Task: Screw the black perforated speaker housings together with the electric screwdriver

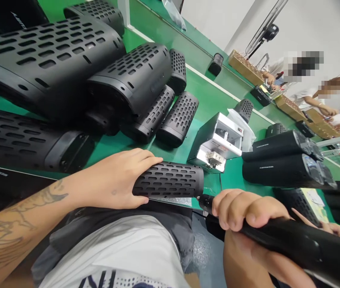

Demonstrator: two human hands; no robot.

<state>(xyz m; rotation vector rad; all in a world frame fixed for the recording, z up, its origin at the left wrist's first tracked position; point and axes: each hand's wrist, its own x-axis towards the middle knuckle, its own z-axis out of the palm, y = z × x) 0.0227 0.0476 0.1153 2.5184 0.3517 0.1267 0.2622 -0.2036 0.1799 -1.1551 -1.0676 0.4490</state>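
Note:
My left hand [124, 180] is wrapped over the left part of a black slotted housing [172, 180] that lies on its side at the near table edge. In my right hand [250, 212] is a black electric screwdriver [295, 240], its fingers closed round the body. The screwdriver's tip is at the lower right end of the housing; whether it sits on a screw cannot be made out. Just behind the housing stands a silver-and-white screw feeder [214, 144].
Several larger slotted housings [134, 76] crowd the left and back of the green table [199, 120]. Black speaker-like cylinders [274, 168] lie at right. Another person's hand [334, 230] shows at far right. Co-workers sit beyond, beside cardboard trays [244, 68].

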